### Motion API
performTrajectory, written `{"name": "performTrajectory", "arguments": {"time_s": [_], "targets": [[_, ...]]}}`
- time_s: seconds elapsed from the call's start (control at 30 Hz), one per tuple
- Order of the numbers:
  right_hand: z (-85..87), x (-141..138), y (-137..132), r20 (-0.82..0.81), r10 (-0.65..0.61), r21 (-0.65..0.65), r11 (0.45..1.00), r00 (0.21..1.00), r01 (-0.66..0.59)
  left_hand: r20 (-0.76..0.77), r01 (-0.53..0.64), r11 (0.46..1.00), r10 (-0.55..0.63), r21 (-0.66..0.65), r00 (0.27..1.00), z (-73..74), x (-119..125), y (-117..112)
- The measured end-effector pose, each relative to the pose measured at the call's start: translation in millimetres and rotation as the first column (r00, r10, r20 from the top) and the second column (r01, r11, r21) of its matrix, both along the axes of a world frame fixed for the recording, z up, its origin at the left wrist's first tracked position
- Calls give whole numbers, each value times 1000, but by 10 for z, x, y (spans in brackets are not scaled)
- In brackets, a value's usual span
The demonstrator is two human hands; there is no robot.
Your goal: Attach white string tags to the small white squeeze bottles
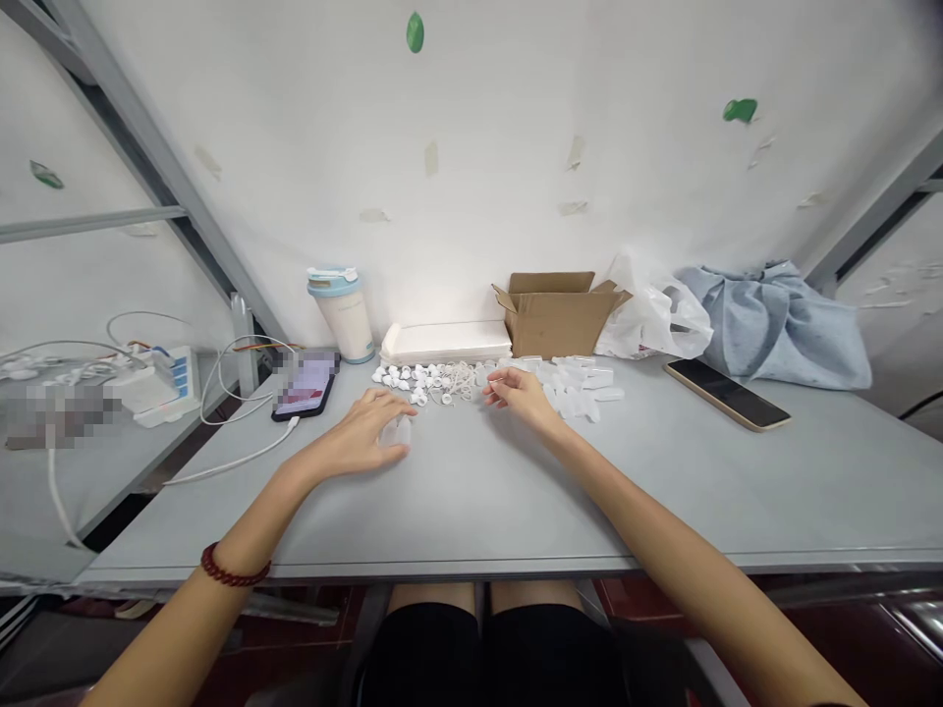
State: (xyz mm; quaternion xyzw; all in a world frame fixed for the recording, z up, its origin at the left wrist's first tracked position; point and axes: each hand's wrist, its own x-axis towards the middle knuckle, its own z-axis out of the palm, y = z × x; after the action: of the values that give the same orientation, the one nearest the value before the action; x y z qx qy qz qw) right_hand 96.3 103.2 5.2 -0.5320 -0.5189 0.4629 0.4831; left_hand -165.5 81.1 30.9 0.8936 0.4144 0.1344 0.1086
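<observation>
My left hand (364, 432) is curved above the table, its thumb and fingers around a translucent plastic piece (399, 433). To the right, my right hand (518, 395) hovers at the edge of a pile of small white parts, with fingers loosely bent and a little apart; I see nothing in them. The pile holds round white pieces (404, 376) and tangled thin white cords (458, 381). Behind and beyond my right hand lie several translucent plastic pieces (579, 386), partly covered by the hand.
Behind the pile are a flat white box (446, 342) and an open cardboard box (556, 319). A tumbler (343, 314) and a phone (307, 385) with a white cable stand left. Rightward are a plastic bag (655, 309), another phone (726, 393) and a blue cloth bag (781, 324).
</observation>
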Motion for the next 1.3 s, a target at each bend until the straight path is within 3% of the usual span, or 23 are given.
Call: {"name": "performTrajectory", "arguments": {"time_s": [0.17, 0.27, 0.4, 0.5, 0.6, 0.77, 1.0, 1.1, 1.2, 1.3], "targets": [[-42, 57, 54, 144, -37, 111, 994, 989, 21, 42, -60, 997, 58, 49, 997, 80, 258, 212], [-67, 127, 83, 352, -109, 241, 970, 929, 22, -54, -130, 983, 138, 132, 989, 38, 437, 398], [-82, 224, 122, 688, -213, 365, 928, 694, -78, -175, -173, 936, 234, 307, 956, -81, 592, 560], [-87, 245, 145, 845, -226, 343, 924, 485, -167, -166, -176, 894, 263, 411, 950, -159, 632, 588], [-108, 213, 167, 920, -214, 294, 930, 329, -218, -155, -174, 886, 263, 430, 952, -200, 638, 586], [-128, 144, 187, 959, -217, 261, 925, 181, -276, -99, -176, 918, 224, 356, 970, -200, 628, 576], [-111, 125, 155, 970, -228, 242, 945, 87, -218, 249, -194, 961, 142, 196, 958, -99, 556, 469], [-134, 131, 154, 973, -214, 226, 956, 81, -189, 401, -239, 969, 192, 69, 896, -59, 576, 412], [-163, 149, 156, 976, -194, 209, 962, 97, -175, 546, -285, 954, 286, -88, 788, -41, 625, 365], [-181, 169, 153, 977, -180, 200, 961, 117, -190, 652, -254, 941, 339, -225, 678, -33, 664, 329]]}}
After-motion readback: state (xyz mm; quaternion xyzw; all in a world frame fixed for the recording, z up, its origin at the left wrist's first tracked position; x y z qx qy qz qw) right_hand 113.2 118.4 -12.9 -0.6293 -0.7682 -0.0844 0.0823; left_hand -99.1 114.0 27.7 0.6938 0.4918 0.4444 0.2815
